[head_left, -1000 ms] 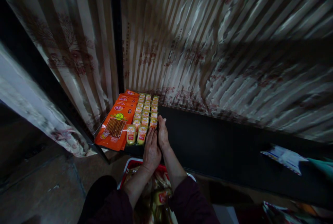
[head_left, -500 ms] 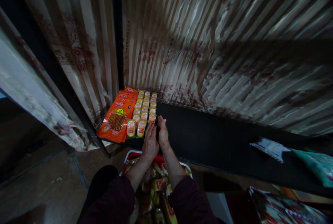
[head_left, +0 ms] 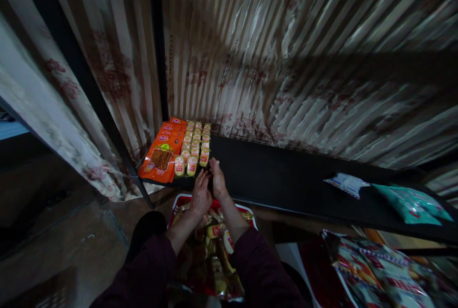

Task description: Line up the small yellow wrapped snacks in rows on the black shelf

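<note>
Small yellow wrapped snack cakes [head_left: 192, 165] stand in three rows on a black shelf [head_left: 272, 169], beside a fanned stack of orange snack bags [head_left: 157, 157]. My left hand [head_left: 201, 196] is just in front of the rows, fingers stretched forward. Close beside it, at the front end of the right-hand row, my right hand [head_left: 217, 181] has its fingers extended. I see nothing held in either one. Below my forearms is a red basket with a white rim [head_left: 179, 198], full of more wrapped cakes [head_left: 216, 270].
Farther right on the shelf lie a white-and-blue packet [head_left: 348, 184] and teal packets [head_left: 408, 203]. Large printed bags [head_left: 386, 270] sit lower right. A dark metal post [head_left: 157, 45] and a pleated curtain [head_left: 250, 59] stand behind the shelf.
Both hands have drawn back slightly from the right-hand row of cakes, leaving a gap at its front cake. The view has shifted somewhat to the right.
</note>
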`<state>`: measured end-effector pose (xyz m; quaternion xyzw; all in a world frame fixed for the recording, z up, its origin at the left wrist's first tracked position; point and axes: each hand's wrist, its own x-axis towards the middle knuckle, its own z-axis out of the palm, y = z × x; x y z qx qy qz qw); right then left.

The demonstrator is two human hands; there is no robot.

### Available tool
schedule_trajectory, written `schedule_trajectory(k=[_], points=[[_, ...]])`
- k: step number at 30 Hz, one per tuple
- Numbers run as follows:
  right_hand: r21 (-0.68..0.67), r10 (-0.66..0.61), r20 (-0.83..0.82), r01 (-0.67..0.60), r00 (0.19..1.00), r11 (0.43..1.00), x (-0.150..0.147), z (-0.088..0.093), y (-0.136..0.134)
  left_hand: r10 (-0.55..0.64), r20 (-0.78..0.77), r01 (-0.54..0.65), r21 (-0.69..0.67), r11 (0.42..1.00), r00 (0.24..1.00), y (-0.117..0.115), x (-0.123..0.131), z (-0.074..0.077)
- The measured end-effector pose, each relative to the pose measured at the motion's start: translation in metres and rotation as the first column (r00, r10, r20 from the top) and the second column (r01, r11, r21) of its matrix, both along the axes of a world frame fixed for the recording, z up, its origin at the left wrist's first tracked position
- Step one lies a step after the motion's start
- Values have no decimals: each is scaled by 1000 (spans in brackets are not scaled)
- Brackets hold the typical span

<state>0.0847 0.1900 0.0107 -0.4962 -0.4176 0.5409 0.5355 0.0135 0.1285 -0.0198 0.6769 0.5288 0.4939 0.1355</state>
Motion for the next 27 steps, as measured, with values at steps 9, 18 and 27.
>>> schedule_trajectory(k=[9,18,27], points=[[36,35,32,-36,999,999,-9,-4,-56,-72,54,78,-119,990,996,-50,2,-6],[7,97,61,-98,993,995,-7,-18,-106,-107,-190,12,-442,897,976,-83,-27,5],[-240,248,472,-147,846,960,-2,-50,-166,-461,-353,-56,-838,543,814,-109,-50,5]])
